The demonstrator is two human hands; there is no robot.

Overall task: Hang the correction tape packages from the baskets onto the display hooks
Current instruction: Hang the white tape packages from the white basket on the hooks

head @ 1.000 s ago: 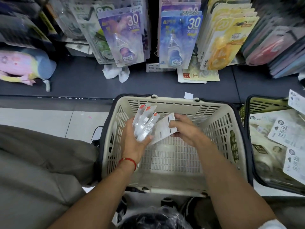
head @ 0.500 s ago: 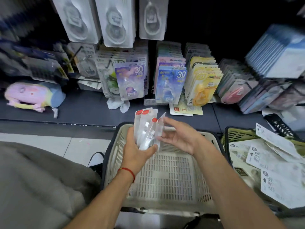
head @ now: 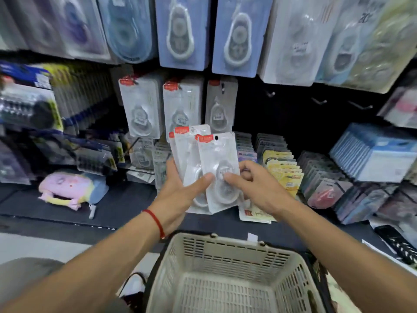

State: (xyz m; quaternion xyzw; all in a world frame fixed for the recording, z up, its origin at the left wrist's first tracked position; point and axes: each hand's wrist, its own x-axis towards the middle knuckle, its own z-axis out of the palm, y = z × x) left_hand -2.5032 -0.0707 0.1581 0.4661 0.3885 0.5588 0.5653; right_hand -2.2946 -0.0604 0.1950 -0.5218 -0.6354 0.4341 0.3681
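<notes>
while fanned upright: correction tape packages (head: pixel 203 163) sit in the left hand (head: pixel 178 195), thumb clamped across them, hang holes up.
right hand (head: pixel 255 188): pinches the front package, likely to peel it off.
matching hooks (head: pixel 222 86): just behind, partly filled.
basket (head: pixel 230 279): below.
obstacle: upper packages (head: pixel 180 32) overhang.

We found a dark shelf deck (head: pixel 117 206) running across the display. On it, at the left, lay a pastel plush pouch (head: pixel 70 190). Right of centre a flat carded packet (head: pixel 255 214) lay on the deck, and a small white tag (head: pixel 252 237) sat at its front edge. A black patterned item (head: pixel 396 241) rested far right, too blurred for us to identify.
</notes>
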